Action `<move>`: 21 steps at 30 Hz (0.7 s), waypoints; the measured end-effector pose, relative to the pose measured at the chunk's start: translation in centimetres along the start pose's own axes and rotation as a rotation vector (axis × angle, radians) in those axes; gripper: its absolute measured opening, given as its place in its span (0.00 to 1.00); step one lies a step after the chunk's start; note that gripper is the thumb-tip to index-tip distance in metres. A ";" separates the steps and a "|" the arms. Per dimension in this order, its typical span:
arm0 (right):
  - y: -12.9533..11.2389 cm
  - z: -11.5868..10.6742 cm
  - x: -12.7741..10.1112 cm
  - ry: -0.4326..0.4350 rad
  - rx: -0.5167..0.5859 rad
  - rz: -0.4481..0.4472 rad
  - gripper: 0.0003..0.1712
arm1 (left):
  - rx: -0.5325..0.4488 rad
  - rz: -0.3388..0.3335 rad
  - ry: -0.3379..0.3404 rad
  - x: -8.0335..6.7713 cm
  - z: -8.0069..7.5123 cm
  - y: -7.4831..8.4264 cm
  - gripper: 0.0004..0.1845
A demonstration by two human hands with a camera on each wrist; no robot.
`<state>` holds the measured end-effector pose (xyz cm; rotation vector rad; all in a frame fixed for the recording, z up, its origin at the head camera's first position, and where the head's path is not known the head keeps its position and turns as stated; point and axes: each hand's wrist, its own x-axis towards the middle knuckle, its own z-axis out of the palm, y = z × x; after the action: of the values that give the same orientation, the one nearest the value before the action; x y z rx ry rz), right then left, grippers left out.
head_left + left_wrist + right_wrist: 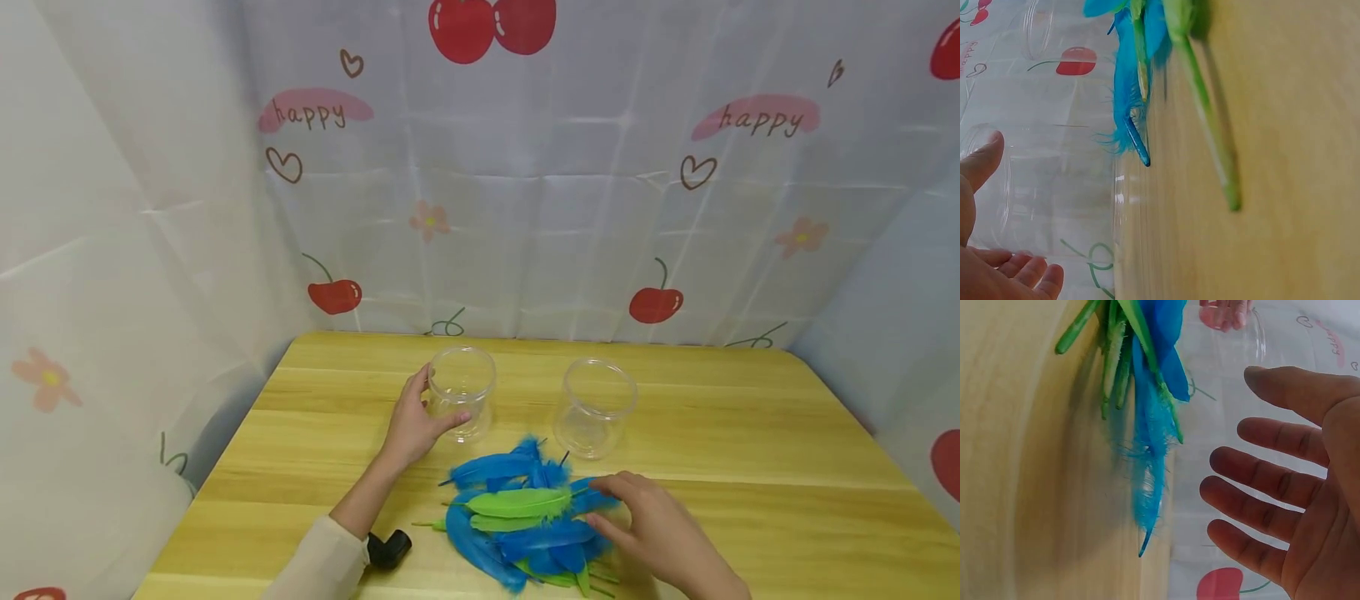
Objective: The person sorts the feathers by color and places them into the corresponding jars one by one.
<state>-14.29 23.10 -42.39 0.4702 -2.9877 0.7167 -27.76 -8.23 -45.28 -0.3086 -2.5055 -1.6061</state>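
My left hand (412, 425) holds a clear cup (462, 400) by its side, thumb across the front and fingers at its left; in the left wrist view, the thumb (985, 159) and fingers reach around it. A second clear cup (595, 412) stands upright to the right. In front of the cups lies a loose pile of blue feathers (480, 542) and green feathers (521, 502). My right hand (652, 525) hovers at the pile's right edge. The right wrist view shows its fingers (1260, 506) spread, with nothing held, beside the feather quills.
The wooden table (750, 433) extends to both sides of the cups and pile. A small black bent object (388, 550) is beside the left sleeve (322, 562). Behind the table hangs a white curtain (540, 217) printed with cherries and hearts, and more white cloth (112, 250) is at the left.
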 end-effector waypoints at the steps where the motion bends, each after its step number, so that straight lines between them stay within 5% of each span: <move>1: 0.1 0.1 0.0 0.000 0.001 -0.021 0.19 | -0.001 0.001 0.000 0.0 0.0 0.0 0.52; 21: 1.8 2.2 1.9 0.022 0.003 0.076 0.13 | 0.001 -0.001 0.005 0.0 0.0 0.0 0.52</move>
<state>-16.53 23.07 -44.95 0.3484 -2.9985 0.7269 -27.78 -8.22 -45.31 -0.3032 -2.5034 -1.6040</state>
